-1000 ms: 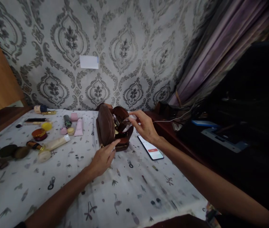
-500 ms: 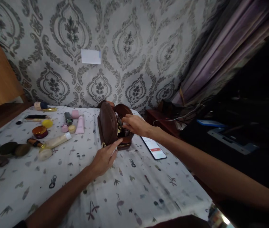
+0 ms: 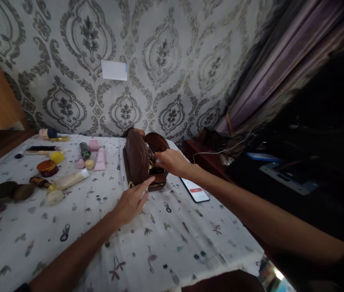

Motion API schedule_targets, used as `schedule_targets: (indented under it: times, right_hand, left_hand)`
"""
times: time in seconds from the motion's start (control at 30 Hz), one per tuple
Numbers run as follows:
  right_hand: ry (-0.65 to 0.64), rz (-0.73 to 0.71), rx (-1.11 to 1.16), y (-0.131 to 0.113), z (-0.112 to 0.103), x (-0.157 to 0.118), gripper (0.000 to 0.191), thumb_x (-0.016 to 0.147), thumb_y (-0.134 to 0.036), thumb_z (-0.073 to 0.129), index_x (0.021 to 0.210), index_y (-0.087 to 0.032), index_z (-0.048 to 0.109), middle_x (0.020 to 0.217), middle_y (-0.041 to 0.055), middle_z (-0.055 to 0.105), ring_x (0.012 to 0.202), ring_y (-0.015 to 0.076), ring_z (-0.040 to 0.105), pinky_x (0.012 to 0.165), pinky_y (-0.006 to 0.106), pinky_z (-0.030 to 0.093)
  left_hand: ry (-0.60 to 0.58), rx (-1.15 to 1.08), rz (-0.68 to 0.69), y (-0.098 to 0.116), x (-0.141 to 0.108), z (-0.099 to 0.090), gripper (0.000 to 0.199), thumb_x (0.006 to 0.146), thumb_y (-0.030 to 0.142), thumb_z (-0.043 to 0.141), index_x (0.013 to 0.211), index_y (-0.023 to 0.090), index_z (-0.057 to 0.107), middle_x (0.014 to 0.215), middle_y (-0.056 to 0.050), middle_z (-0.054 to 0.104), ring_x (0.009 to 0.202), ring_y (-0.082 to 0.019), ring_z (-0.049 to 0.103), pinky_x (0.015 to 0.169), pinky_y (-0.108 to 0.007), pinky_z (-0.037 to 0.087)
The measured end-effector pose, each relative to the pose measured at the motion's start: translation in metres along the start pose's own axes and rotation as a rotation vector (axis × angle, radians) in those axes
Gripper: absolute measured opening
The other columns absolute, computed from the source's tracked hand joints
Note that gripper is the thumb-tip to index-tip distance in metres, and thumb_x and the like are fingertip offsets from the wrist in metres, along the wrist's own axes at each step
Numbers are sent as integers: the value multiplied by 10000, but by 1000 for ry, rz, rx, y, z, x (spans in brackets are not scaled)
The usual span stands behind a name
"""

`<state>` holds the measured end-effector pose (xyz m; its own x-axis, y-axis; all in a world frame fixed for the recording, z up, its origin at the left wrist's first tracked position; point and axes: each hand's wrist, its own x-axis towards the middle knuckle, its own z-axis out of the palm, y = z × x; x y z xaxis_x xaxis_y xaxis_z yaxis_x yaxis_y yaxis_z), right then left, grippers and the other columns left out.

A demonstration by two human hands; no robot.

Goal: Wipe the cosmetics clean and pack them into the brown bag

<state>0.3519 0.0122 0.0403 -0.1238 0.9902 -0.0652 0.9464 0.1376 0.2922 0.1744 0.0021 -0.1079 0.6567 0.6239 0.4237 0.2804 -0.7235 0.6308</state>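
Observation:
A brown cosmetic bag stands unzipped near the wall, its mouth turned toward the right, with small items inside that are too dark to name. My right hand reaches into the opening from the right, fingers bent together; whatever they grip is hidden. Against the bag's near lower edge rests my left hand, its fingers stretched out and holding nothing. A lit phone lies on the cloth below my right forearm.
On the patterned white cloth, left of the bag, lie a pink tube, a cream tube, an amber jar, a yellow round item and several other cosmetics. A white cable runs along the right side.
The view has shifted slightly, moving the whole scene a little left. My right hand stays in the bag and my left hand stays at its edge.

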Motion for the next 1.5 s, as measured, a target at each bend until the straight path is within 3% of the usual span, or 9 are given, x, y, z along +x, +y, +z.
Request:
schedule_targets:
  times: [0.17,0.33,0.6,0.83,1.1,1.3,1.5]
  right_hand:
    - [3,3,30,4,5,4,262,966,-293,512,1158,-178,647,1094,136,717,1035,261,668,743,281,427]
    - [31,-1,91,10,11,5,278,963,-349,536,1172,-200,642,1072,105,727,1043,252,662,749,276,421]
    - [-41,20,10,2,4,3,260,948,-315,549,1152,-202,664,1086,136,731,1050,288,677,738,298,452]
    - [-22,4,-2,-1,9,5,284,942,-320,556,1171,-190,664,1060,158,733,1032,304,686,758,321,478]
    - [-7,-96,-15,8,10,3,231,893,-179,585,1086,-171,712,1173,144,678,1056,248,666,786,265,475]
    - [-27,-80,-30,7,12,8,218,890,-125,552,1007,-94,733,1012,195,728,999,279,691,774,290,483]
    - [-13,-53,-37,4,8,7,246,908,-154,529,1030,-93,733,1010,208,733,985,279,700,747,290,485]
  left_hand:
    - [-42,15,-9,1,0,-3,514,986,228,371,1499,244,338,1326,-98,645,1106,-253,672,913,-402,540]
    - [-21,-10,20,-1,0,-3,514,982,218,377,1495,240,343,1378,-107,609,1203,-265,625,969,-428,518]
    - [-12,-9,21,-4,-1,0,525,975,211,397,1494,271,349,1379,-78,616,1203,-237,629,986,-391,516]
    - [-4,-41,53,-2,-1,-3,552,962,182,417,1503,266,346,1398,-76,602,1225,-225,615,1017,-386,501]
    - [4,-26,35,-2,-2,-1,558,963,179,413,1508,268,335,1363,-76,629,1184,-236,638,979,-392,517]
    - [-6,-38,49,-2,-2,-1,572,959,170,411,1515,271,324,1415,-75,588,1228,-226,612,1010,-384,498]
    - [-13,-19,31,-1,-2,-4,569,960,184,409,1516,265,324,1404,-79,597,1192,-236,634,980,-390,510]
